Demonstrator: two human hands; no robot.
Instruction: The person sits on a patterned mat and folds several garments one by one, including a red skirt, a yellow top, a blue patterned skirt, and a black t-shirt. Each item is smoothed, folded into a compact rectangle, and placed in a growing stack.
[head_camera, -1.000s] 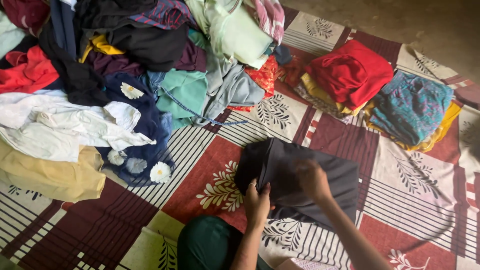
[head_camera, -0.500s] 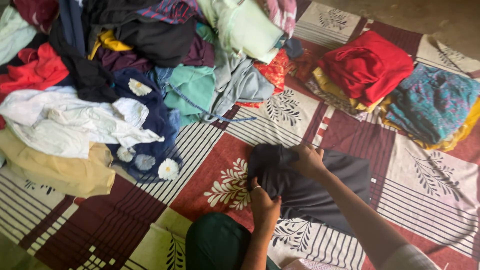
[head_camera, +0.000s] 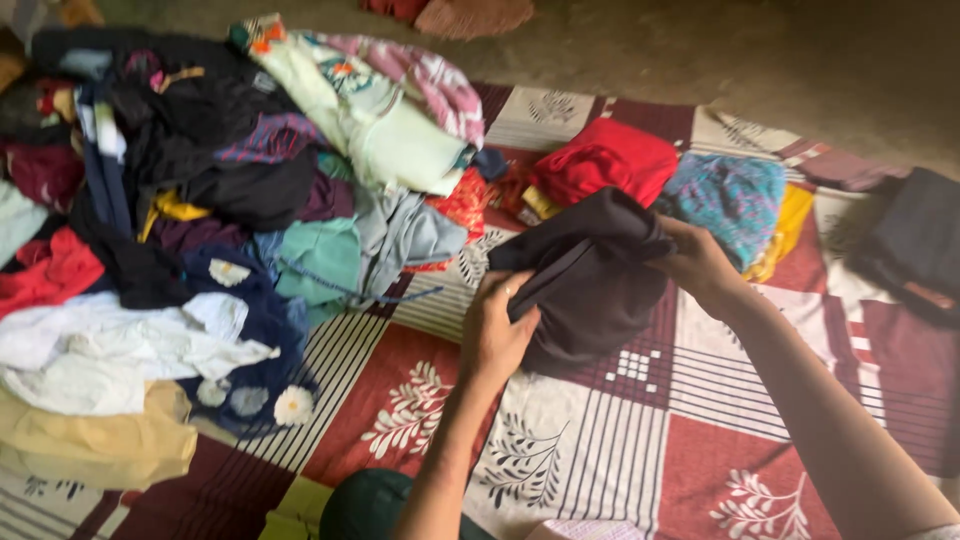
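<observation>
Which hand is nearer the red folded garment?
Right. The right hand grips the dark garment just below the red folded garment; the left hand is farther down-left.

— Setting?
— Home floor. A patterned bedsheet (head_camera: 620, 420) lay over bare concrete (head_camera: 760, 60).
— Evidence?
— A heap of loose clothes (head_camera: 230, 200) covered its left edge; folded stacks (head_camera: 605, 160) sat along its far edge.

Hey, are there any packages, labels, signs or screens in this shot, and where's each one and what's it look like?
None in view: no package, label, sign or screen.
Only cloth shows: the left hand and right hand hold a folded dark garment above a patterned mat, with a loose clothes heap to the left and a folded red garment behind.
</observation>
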